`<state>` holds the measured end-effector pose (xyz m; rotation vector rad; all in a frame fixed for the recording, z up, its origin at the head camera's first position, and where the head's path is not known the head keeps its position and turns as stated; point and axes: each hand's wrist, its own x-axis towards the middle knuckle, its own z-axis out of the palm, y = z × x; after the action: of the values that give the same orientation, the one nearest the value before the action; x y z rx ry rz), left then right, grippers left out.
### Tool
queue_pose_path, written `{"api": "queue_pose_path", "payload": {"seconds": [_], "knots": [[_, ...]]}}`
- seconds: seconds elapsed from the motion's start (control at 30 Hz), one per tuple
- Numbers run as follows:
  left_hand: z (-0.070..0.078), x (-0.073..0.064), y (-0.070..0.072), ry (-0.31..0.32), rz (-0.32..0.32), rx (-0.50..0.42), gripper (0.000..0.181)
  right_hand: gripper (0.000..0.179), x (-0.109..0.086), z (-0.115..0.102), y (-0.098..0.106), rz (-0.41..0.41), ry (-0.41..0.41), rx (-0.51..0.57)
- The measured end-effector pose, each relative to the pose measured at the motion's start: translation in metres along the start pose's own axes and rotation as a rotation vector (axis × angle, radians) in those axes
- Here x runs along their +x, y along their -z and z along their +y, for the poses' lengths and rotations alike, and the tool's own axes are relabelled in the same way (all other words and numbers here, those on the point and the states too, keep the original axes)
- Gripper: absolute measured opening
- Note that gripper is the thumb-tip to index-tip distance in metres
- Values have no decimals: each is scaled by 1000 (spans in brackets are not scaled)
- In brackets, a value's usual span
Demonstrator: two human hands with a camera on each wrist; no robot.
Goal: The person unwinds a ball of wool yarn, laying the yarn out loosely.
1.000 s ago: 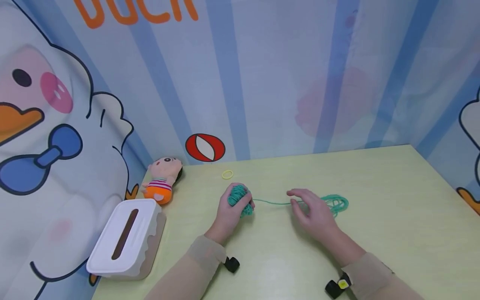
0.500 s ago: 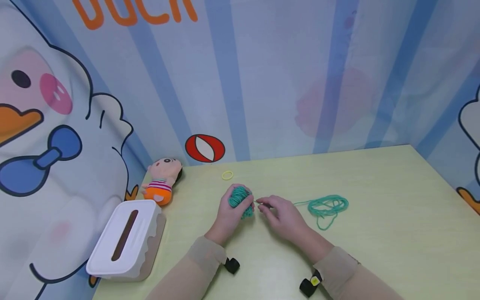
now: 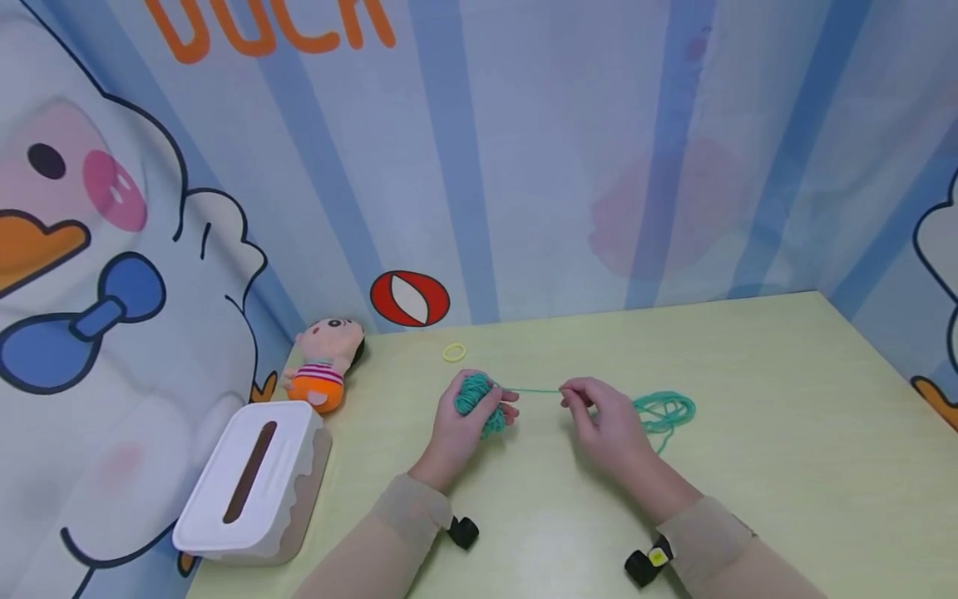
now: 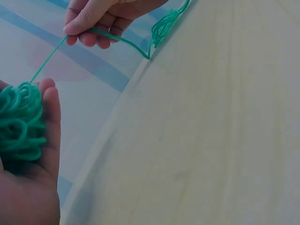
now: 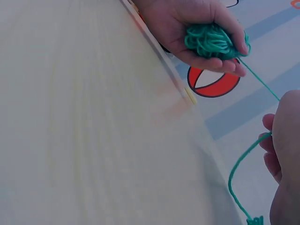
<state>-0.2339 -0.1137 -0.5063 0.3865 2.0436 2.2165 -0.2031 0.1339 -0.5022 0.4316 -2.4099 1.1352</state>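
Observation:
My left hand (image 3: 455,428) holds a bundle of wound green yarn (image 3: 475,394), thumb across its near side and fingers beneath. In the right wrist view the bundle (image 5: 211,41) shows many loose loops lying in the palm. A taut strand (image 3: 533,390) runs from the bundle to my right hand (image 3: 609,424), which pinches it between thumb and forefinger. Beyond the pinch, the left wrist view shows the strand (image 4: 126,41) hanging slack under the right hand. It leads toward a loose pile of green yarn (image 3: 669,409) on the table, partly hidden by that hand.
A yellow ring (image 3: 454,353) lies behind the left hand. At the back left sits a plush doll (image 3: 322,370). Nearer on the left stands a white-lidded tissue box (image 3: 247,478) with a long slot. A printed curtain (image 3: 546,166) borders the back of the table (image 3: 793,466).
My right hand came left close to the bundle, then drew back right, pinching the strand and stretching it. The left hand stays in place with the bundle; its fingers have loosened.

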Motion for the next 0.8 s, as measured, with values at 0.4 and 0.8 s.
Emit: {"api": "queue_pose_path", "payload": {"seconds": [0.4, 0.8], "knots": [[1, -1, 1, -5, 43, 139, 36, 10, -6, 29, 31, 119, 0, -69], [2, -1, 1, 11, 37, 81, 25, 10, -14, 54, 68, 231, -25, -113]]}}
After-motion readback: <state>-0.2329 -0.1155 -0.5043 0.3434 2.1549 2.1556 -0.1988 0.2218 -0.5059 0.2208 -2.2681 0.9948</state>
